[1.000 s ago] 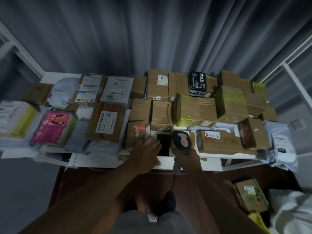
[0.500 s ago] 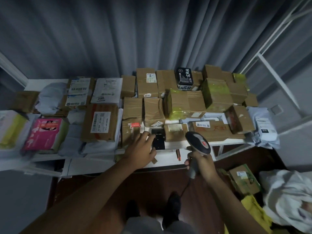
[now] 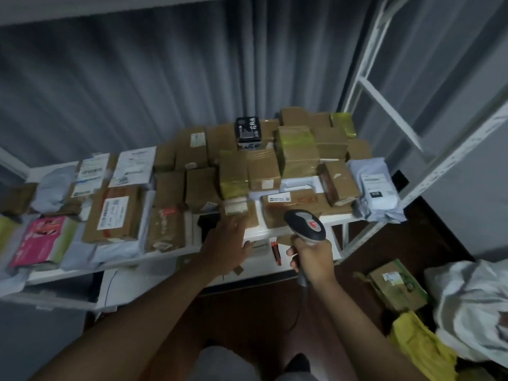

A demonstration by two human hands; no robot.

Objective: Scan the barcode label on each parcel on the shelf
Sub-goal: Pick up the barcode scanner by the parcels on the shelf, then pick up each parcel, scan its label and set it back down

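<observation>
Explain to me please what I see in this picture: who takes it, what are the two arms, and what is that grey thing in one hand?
There is no machine here. A person wears a camera on the head, so the single picture looks forward and down over their own arms. The right hand grips a grey barcode scanner by its handle; a cable hangs below it. The left hand reaches, fingers straight, toward a small brown parcel at the front edge of the white shelf; the blur hides whether it touches it. The shelf is crowded with parcels: brown boxes, a black box at the back, a pink packet at the left, a grey mail bag at the right.
</observation>
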